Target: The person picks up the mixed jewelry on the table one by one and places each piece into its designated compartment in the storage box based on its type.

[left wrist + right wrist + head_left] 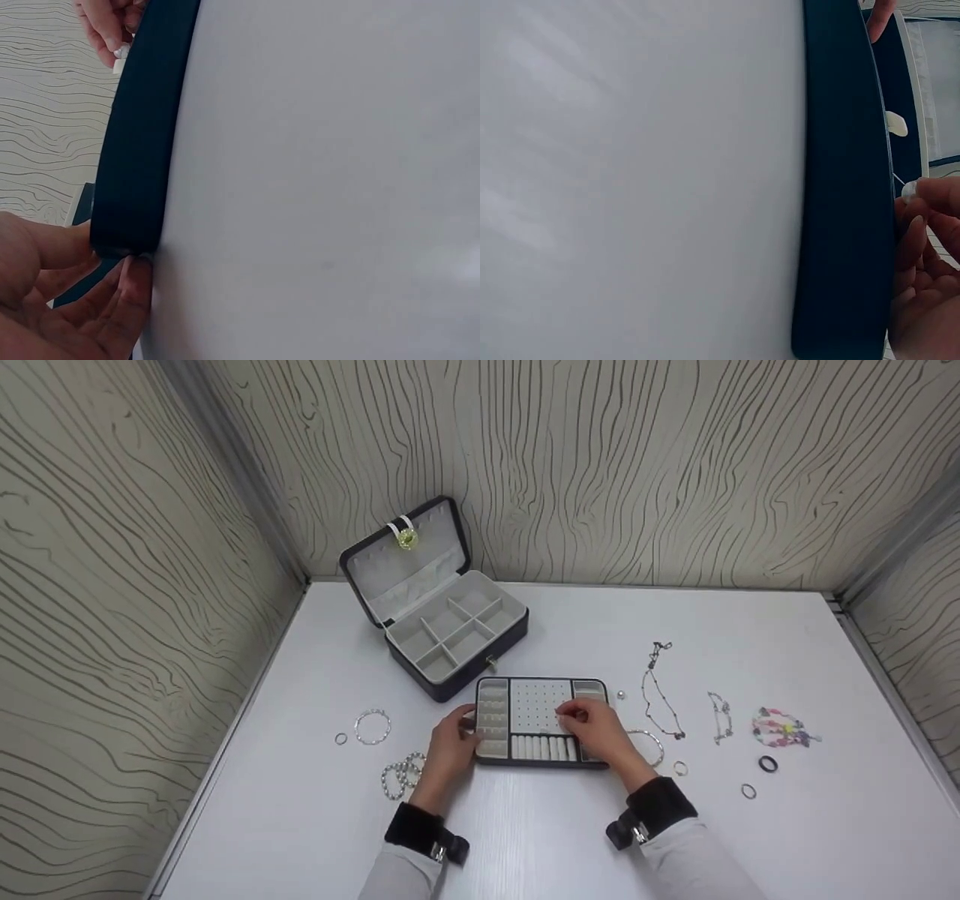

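A dark-edged jewelry tray lies on the table, with a dotted panel of small holes, ring rolls and side compartments. My left hand grips the tray's left end; the left wrist view shows thumb and fingers at its corner. Over the dotted panel, my right hand pinches a small stud earring between thumb and fingertips. Its round, pale head and thin pin show in the right wrist view. A small pearl-like piece lies just right of the tray.
Behind the tray stands an open jewelry box with divided compartments and its lid tilted back. Beaded bracelets, a silver bracelet and a ring lie left. To the right are a necklace, a colourful bracelet and several rings.
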### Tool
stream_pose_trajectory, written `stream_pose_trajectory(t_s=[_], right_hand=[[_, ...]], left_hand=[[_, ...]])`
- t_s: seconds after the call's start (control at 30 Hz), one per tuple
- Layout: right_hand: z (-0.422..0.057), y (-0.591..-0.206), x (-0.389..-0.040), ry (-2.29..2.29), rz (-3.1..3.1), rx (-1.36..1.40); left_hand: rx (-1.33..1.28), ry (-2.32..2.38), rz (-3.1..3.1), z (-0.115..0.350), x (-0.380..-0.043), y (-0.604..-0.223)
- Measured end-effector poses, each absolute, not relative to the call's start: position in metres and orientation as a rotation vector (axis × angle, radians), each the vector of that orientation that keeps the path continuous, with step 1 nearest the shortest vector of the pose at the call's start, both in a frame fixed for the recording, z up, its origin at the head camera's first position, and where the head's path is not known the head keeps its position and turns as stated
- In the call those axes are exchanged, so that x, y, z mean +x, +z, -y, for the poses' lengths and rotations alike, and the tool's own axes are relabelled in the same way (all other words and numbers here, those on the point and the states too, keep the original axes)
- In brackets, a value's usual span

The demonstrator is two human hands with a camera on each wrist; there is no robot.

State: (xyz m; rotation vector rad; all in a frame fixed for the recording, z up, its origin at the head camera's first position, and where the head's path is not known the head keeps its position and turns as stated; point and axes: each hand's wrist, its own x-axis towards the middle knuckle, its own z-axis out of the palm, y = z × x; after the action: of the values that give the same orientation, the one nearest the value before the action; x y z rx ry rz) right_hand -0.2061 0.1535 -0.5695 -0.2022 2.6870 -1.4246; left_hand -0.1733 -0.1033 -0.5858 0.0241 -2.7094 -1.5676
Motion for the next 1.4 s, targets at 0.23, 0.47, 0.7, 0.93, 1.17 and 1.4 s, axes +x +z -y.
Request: stream_pose_trajectory(t_s=[0.23,0.47,0.7,0.93,1.17,1.4], right_hand=[[-0.1531,-0.5702,-0.2045,-1.426,-2.716,-0.200],[-0.1512,-0.5712,-0.2030,-1.418,-2.736,-0.199],[-0.1492,-0.5715,-0.2012,-1.428,-2.740,-0.219],[-0.1468,-0.5730,-0.2007,-1.414,-2.744,-0.222],[-0.1454,-0.5727,-0.1995,-1.359,-2.779,-0.219],[-0.1441,-0.5734,-0.1975,-1.342,-2.814,-0.272]], left_hand=[[0.033,-1.566,2.712,0.1026,-0.1738,-0.5869],[0.034,-1.583,2.696,0.1032,-0.1725,-0.5870],[0.004,-1.559,2.700,0.1043,-0.1728,-0.5886],[0.021,-1.570,2.705,0.1053,-0.1753,-0.5907],[0.024,-1.555,2.710,0.1051,-0.1744,-0.5912],[0.042,-1.586,2.710,0.1050,-0.1738,-0.5895]])
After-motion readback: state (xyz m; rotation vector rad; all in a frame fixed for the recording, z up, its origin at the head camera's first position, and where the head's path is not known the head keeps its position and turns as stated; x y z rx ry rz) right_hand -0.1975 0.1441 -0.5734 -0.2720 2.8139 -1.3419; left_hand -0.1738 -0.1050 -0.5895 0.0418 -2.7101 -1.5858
